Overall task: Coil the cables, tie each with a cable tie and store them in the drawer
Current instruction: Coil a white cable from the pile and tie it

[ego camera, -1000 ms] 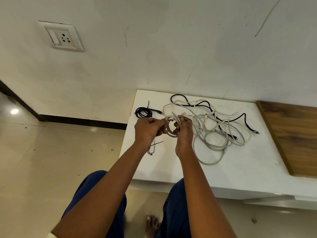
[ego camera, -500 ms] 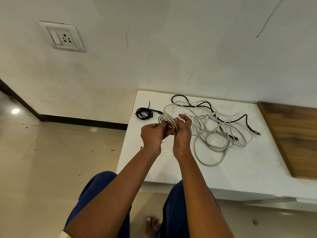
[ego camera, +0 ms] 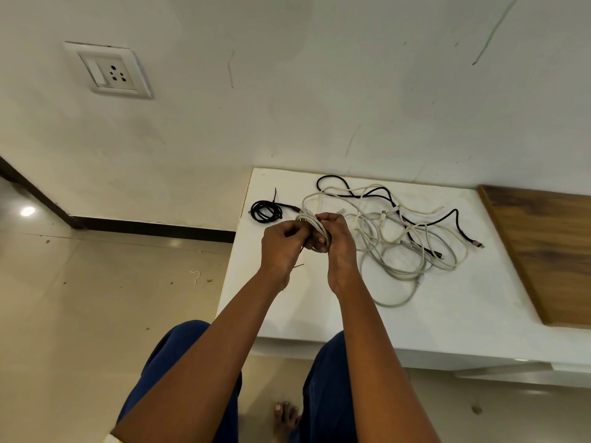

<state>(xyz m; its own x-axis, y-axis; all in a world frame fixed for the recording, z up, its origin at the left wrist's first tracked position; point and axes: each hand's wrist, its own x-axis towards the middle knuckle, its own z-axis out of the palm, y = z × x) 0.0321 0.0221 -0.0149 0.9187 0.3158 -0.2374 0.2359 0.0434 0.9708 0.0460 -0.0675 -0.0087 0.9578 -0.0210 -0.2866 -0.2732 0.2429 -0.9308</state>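
Progress check: one black coil (ego camera: 266, 212) already lies tied on the far left corner of the white bench (ego camera: 447, 314), with the tail of its tie sticking up, so we count one cable as finished apart from storage. A second, the white coil (ego camera: 315, 230), is in work between the hands, held above the bench and near its left edge. The left hand (ego camera: 281, 243) has its fingers curled in against the left side of the coil, and the right hand (ego camera: 339, 241) grips the right side, thumb laid over the loops. A thin black cable tie (ego camera: 299, 266) pokes out below the left hand; we judge it is being threaded or cinched round the white coil, but whether it is fastened we cannot tell. Just to the right of the hands, and not touching them, the tangled pile of white and black cables (ego camera: 399, 231) is spread loosely over the middle of the bench, with one white loop trailing toward the near edge. That pile is still uncoiled, so most of the coiling and tying remains. No drawer is visible, so storage of all cables is not yet done. A wooden panel (ego camera: 550, 251) lies at the right end of the bench.
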